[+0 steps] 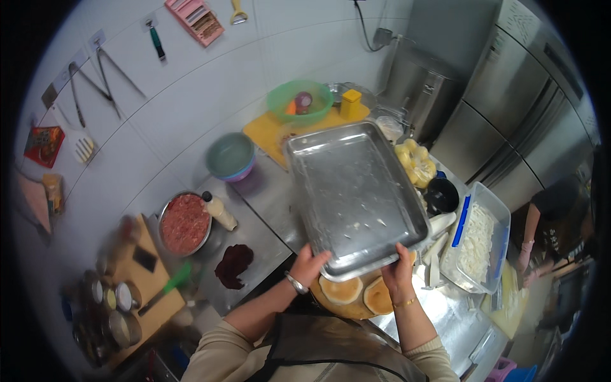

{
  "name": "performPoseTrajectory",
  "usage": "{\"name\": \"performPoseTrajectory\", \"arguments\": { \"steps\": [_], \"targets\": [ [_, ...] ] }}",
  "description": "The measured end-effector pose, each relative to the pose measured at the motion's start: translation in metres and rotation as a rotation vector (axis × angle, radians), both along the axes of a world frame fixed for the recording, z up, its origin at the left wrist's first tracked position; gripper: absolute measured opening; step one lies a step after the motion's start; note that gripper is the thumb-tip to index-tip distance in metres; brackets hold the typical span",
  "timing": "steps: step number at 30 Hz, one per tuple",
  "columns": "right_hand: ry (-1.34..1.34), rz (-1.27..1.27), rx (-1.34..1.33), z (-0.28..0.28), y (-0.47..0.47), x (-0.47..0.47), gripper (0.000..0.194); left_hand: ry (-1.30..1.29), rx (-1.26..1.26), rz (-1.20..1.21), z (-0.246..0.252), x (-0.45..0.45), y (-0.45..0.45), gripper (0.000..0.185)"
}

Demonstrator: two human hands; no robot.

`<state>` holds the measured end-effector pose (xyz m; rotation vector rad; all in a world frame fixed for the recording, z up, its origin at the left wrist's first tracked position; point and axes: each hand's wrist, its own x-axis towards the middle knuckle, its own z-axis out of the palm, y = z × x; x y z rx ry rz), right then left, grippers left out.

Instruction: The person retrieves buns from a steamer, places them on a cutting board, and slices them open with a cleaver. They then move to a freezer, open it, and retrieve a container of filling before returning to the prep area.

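Note:
Both my hands hold a rectangular steel tray [353, 186] by its near edge, tilted above the metal counter. My left hand [309, 267] grips the near left corner, thumb over the rim. At the near right corner, my right hand [399, 270] has its thumb on the rim too. Only a few white scraps and wet marks show inside the tray. Below its near edge, browned round flatbreads [341, 290] lie on a round wooden board [351, 311], partly covered by the tray and my right hand.
To the left stand a bowl of minced meat [185, 223], a squeeze bottle [220, 212] and stacked bowls [231, 155]. A plastic tub of white strips [477, 243] is at right. Behind the tray, a green basket [281, 102] rests on a yellow cutting board [260, 136]. A co-worker's gloved hands [527, 265] work far right.

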<state>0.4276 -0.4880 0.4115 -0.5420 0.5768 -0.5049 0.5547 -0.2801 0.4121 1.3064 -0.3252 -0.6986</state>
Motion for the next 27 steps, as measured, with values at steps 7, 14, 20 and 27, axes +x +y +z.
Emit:
{"name": "performPoseTrajectory", "arguments": {
  "steps": [7,14,20,27],
  "targets": [
    [0.094,0.234,-0.161,0.015,0.003,-0.014,0.039,0.149,0.049,0.203,-0.017,0.13,-0.059,0.032],
    [0.374,-0.105,-0.029,0.009,0.026,-0.138,0.031,0.179,0.048,0.133,-0.075,0.225,-0.12,0.032],
    [0.622,-0.343,0.077,-0.004,0.06,-0.204,0.027,0.165,0.12,0.134,-0.077,0.224,-0.115,0.039],
    [0.746,-0.309,-0.109,-0.062,0.069,-0.192,0.027,0.028,0.32,0.24,-0.06,0.212,-0.081,0.042]
  ]
}}
